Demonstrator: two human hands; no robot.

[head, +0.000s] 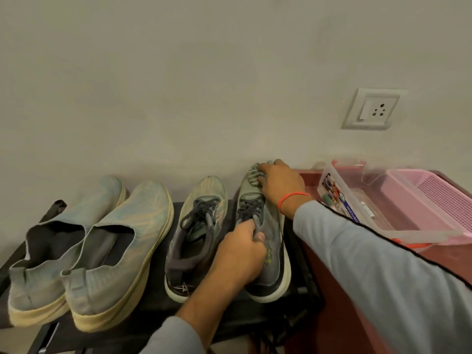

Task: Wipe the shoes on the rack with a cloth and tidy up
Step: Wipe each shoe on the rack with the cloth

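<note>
On black rack, your left hand grips grey laced sneaker (tongue pinched); right hand presses striped cloth on toe.

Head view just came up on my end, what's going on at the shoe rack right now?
A person is cleaning the far-right grey lace-up sneaker on the black rack. The left hand grips it at the tongue and laces, steadying it, while the right hand presses a striped cloth against its toe. Its partner sneaker and a pair of blue-grey slip-ons sit untouched to the left. A clear box and a pink basket rest on the red-brown surface to the right.
</note>
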